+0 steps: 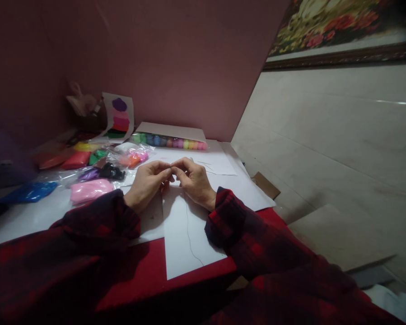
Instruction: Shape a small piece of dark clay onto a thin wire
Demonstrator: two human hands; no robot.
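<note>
My left hand (148,183) and my right hand (195,179) meet at the fingertips above the table, both pinched together. Whatever lies between the fingers is too small or too hidden to name. Beneath them is a sheet of white paper (192,243) with a thin curved line drawn on it, its near end hanging past the table's front edge. Left of my left hand lies a pink pack of modelling clay (91,190), with a black lump (111,171) just behind it.
Bags of coloured clay, among them a blue pack (30,192) and a red pack (77,160), spread over the left side. At the back stand a card with coloured layers (119,119) and a box of coloured balls (170,141). The red tablecloth (135,275) shows in front.
</note>
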